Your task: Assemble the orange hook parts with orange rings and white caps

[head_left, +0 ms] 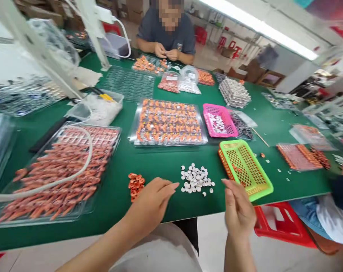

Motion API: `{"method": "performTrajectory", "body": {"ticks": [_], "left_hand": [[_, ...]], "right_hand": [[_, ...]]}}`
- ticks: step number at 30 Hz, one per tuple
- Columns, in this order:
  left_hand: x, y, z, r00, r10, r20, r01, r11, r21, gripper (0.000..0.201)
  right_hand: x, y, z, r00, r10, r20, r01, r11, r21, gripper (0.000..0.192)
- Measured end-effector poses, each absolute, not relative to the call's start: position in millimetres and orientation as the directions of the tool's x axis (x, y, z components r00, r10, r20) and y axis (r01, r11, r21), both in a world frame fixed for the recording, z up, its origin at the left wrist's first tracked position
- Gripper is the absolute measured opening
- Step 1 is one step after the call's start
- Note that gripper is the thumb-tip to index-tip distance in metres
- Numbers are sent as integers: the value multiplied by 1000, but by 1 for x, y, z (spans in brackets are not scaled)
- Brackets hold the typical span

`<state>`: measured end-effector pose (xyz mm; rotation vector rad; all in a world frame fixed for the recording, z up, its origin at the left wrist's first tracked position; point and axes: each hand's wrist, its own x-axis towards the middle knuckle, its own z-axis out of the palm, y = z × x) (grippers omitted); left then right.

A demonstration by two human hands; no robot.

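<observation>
Evidently, left hand (152,203) and right hand (240,211) bend fingers narrowly, contents unclear, flanking 1 heap of round white discs (196,177), near 1 latticed green plastic basket (263,191)

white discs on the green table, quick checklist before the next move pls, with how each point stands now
1. White discs between the two hands: ok, loose on the green table.
2. All discs in one heap: not ok, a few lie apart at its edge.
3. Left hand empty: cannot tell, anything pinched is too small to see.
4. Right hand empty: cannot tell, for the same reason.
5. Orange pieces apart from the discs: ok, piled by the left hand.
6. Green basket upright: ok.
</observation>
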<state>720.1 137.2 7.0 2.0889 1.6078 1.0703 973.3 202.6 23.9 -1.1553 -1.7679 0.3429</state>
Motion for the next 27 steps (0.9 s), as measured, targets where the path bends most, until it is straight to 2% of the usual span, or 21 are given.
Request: {"method": "performTrajectory", "body": {"ticks": [2,4,6,7,9,11,13,15,17,19,21,24,27], "left_hand": [[703,126,10,68,909,411,693,-339,636,29],[691,115,13,26,907,421,722,-308,620,28],[685,105,16,-14,904,426,752,-271,601,27],[684,102,16,-34,905,424,762,-251,597,27],[685,97,15,-69,909,410,772,-212,599,28],[687,94,13,-87,923,375,775,-174,608,29],[690,93,10,-91,926,366,778,-163,607,30],[692,93,9,-86,919,385,781,-177,598,30],[695,94,10,-80,909,409,778,-200,595,30],[699,97,12,-67,908,414,769,-218,602,28],[703,100,14,-52,909,414,753,-237,614,25],[708,104,16,-26,905,425,734,-272,623,22],[706,103,14,-27,887,462,740,-292,606,21]], "right_hand": [[1005,227,41,-18,785,619,671,469,-574,21],[1037,251,55,-30,846,533,763,364,-535,28],[1062,271,65,-111,956,272,802,248,-544,38],[1069,277,67,-176,975,134,806,221,-550,47],[1075,281,69,-341,935,-99,813,241,-530,70],[1073,277,69,-452,866,-215,824,312,-473,87],[1075,271,66,-457,864,-209,844,348,-408,87],[1086,272,61,-358,929,-97,886,305,-350,73],[1106,283,55,-181,983,42,937,186,-296,64],[1128,300,49,-12,993,116,966,41,-256,69],[1145,318,45,21,997,76,963,1,-271,68],[1155,334,46,-65,997,-39,940,48,-338,46],[1152,329,54,-95,995,-28,924,77,-374,41]]}}
